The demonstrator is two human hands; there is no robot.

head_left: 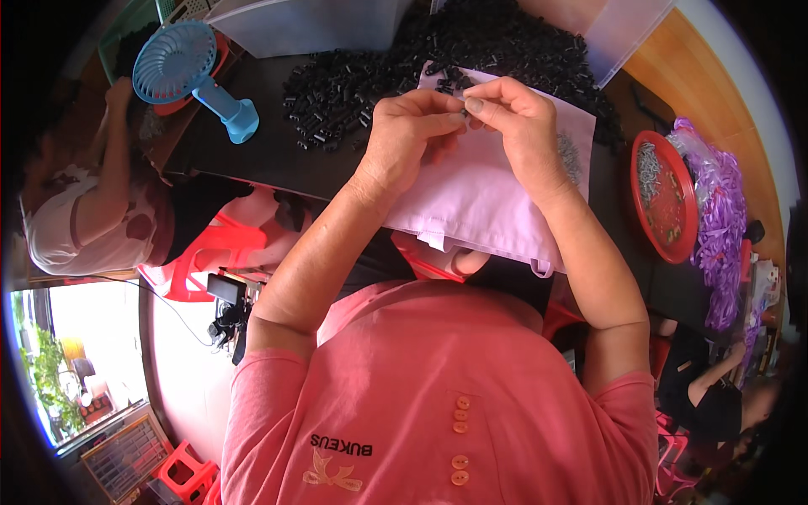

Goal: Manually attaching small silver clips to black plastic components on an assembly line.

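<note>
My left hand (404, 139) and my right hand (523, 126) meet fingertip to fingertip above a pink cloth (480, 189). The left thumb and forefinger pinch a small dark part (464, 112), mostly covered by the fingers. My right thumb and forefinger are closed right against it; whatever they hold is too small to make out. Just beyond my fingertips, several short black cylindrical pieces (452, 82) rest on the cloth's far edge. A heap of thin silvery metal pieces (569, 158) lies on the cloth beside my right wrist, partly hidden by it.
A large heap of black cylindrical pieces (337, 101) spreads over the dark table, before a translucent bin (307, 29). A blue fan (227, 111) stands left. Rightward are a red tray (680, 215) with metal pieces and purple strips (722, 227). Other people sit on both sides.
</note>
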